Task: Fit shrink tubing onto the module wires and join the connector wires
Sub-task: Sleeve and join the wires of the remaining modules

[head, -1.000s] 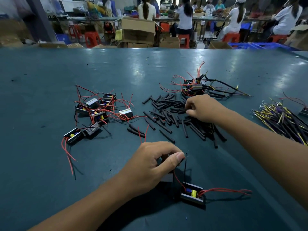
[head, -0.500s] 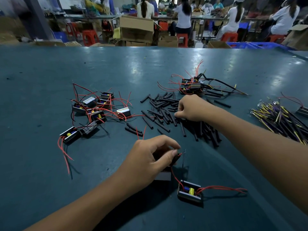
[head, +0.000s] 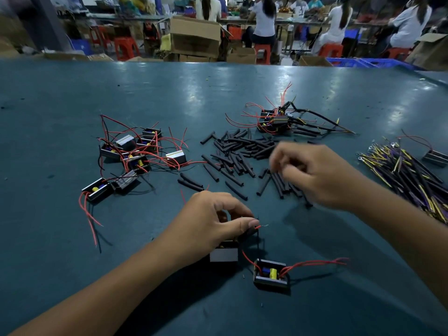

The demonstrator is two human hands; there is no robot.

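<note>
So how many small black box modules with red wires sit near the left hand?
2. One module is under the left hand, partly hidden by it; the other lies free on the teal table to its right. The hand might hide more.

Workbench seen from above the hands. The left hand (head: 211, 221) rests near centre on the green table (head: 72, 275), thumb and forefinger pinching a red wire (head: 259, 227) whose bare tip projects to the right; a small grey-sided module (head: 224, 253) lies under the hand. Just right and nearer lies an open black module (head: 271, 274) with a yellow component and red leads. The right hand (head: 320, 175), blurred, hovers with curled fingers over the loose pile of black shrink tubing pieces (head: 232, 156). Far left: a cluster of modules (head: 135, 151). Far centre: wired modules (head: 276, 120). Right edge: a bundle of connector wires (head: 402, 173).
</note>
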